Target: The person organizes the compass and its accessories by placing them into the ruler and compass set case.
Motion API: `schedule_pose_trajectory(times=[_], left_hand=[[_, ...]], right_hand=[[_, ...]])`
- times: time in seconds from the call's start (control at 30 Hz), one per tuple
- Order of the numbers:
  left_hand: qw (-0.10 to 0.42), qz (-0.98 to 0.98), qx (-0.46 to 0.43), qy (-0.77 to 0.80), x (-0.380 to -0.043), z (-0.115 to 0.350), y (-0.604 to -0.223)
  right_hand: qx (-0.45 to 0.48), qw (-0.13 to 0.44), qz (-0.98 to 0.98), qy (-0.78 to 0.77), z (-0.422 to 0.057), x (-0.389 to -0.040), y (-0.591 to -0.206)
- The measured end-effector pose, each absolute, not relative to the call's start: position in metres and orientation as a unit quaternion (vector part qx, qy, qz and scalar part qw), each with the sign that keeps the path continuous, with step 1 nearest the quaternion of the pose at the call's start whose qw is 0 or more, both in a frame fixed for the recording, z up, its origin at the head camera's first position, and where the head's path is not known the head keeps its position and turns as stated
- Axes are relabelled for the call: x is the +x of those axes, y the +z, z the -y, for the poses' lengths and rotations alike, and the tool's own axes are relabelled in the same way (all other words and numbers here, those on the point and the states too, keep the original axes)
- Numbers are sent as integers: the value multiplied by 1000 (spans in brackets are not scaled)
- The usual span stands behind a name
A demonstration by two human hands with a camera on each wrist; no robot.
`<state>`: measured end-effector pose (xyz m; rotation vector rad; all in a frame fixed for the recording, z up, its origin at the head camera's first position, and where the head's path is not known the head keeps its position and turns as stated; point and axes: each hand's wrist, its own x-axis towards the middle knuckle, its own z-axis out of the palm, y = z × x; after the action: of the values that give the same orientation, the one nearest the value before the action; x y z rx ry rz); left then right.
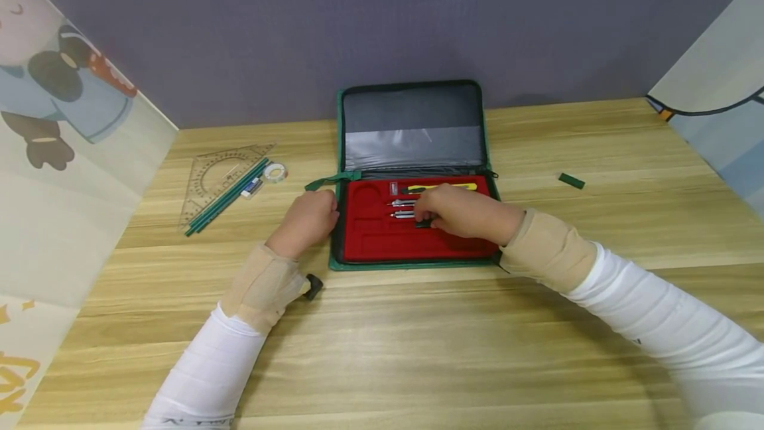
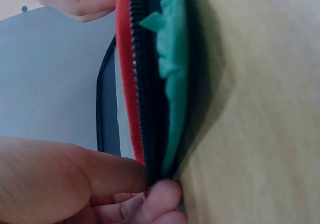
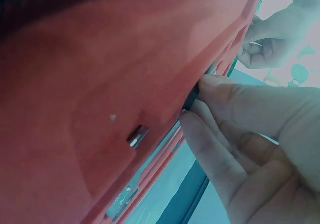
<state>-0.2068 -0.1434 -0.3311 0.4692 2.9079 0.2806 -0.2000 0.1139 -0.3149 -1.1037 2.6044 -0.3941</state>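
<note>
A green zippered case lies unfolded on the table, its red tray facing up. My left hand grips the case's left edge; in the left wrist view its thumb and fingers pinch the zipper rim. Over the tray, my right hand pinches a small dark piece between thumb and finger, close against the red surface. Its kind cannot be told. Two silver compasses lie beside those fingers. Behind them sit a yellow-and-black cutter and a small clear sharpener.
Left of the case are a clear set square, green pencils, an eraser and a tape roll. A small green block lies to the right. The case lid leans up near the grey partition.
</note>
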Motion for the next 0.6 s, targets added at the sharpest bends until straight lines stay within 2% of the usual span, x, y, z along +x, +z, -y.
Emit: schedule_pose_trajectory(times=[0.6], left_hand=[[87, -978, 160, 100, -206, 144, -330]], right_hand=[[-388, 116, -905, -130, -121, -198, -320]])
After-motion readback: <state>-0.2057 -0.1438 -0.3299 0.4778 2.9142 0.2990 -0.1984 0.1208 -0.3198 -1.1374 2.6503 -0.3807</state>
